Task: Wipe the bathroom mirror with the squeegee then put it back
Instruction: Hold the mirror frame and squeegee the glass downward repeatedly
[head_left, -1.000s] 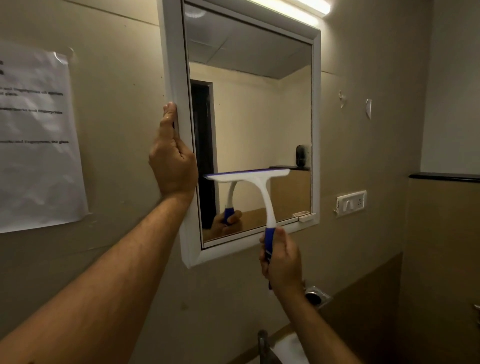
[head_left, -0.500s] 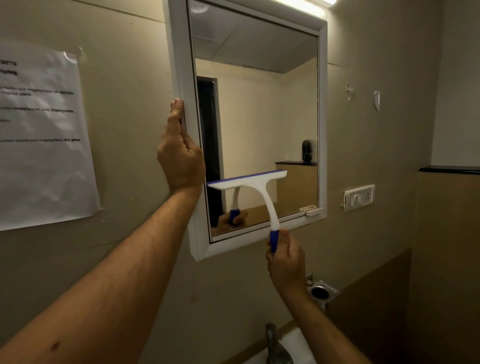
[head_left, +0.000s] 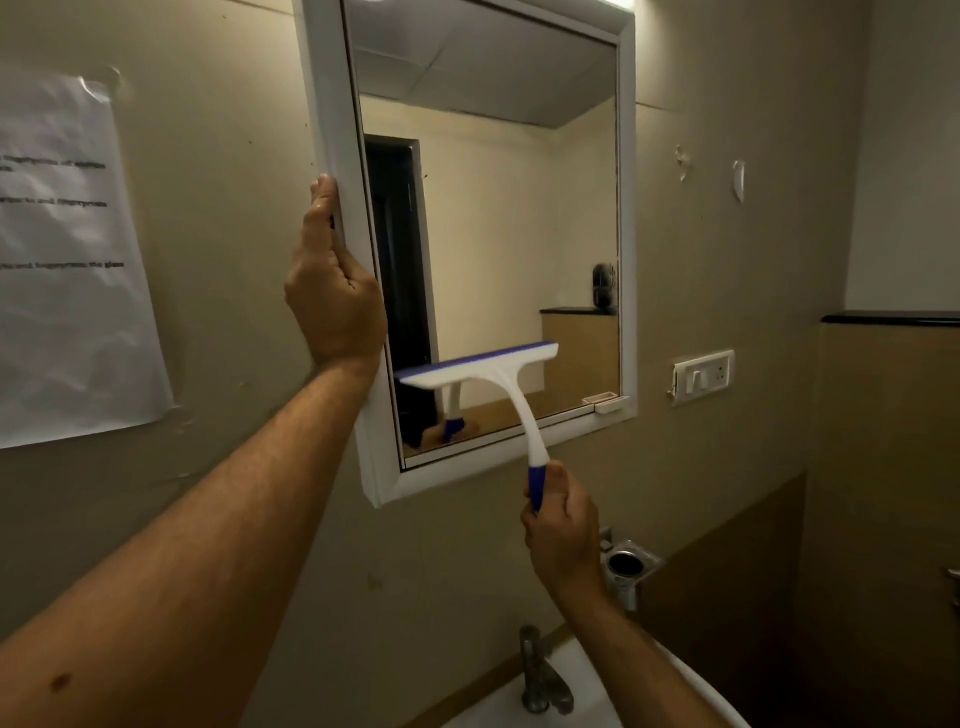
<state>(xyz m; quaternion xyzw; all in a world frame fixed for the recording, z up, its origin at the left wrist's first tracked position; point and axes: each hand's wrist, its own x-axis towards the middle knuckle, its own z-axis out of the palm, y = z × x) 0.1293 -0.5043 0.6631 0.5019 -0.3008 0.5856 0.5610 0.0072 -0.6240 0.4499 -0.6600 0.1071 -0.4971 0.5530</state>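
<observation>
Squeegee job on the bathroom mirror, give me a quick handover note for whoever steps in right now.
Left hand: gripping the mirror frame's left edge.
Right hand: closed on the squeegee by its blue handle.
Blade: low on the glass, left half, near the bottom frame.
Done: cannot tell how much glass is wiped.
Left: finish the wiping, then put the squeegee back; its storage place is not in view.

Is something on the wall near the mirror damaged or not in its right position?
Yes. The switch plate right of the mirror sits tilted, its left edge looking lifted from the wall. Above it, two torn scraps cling to the wall. The paper notice at left is wrinkled.
</observation>
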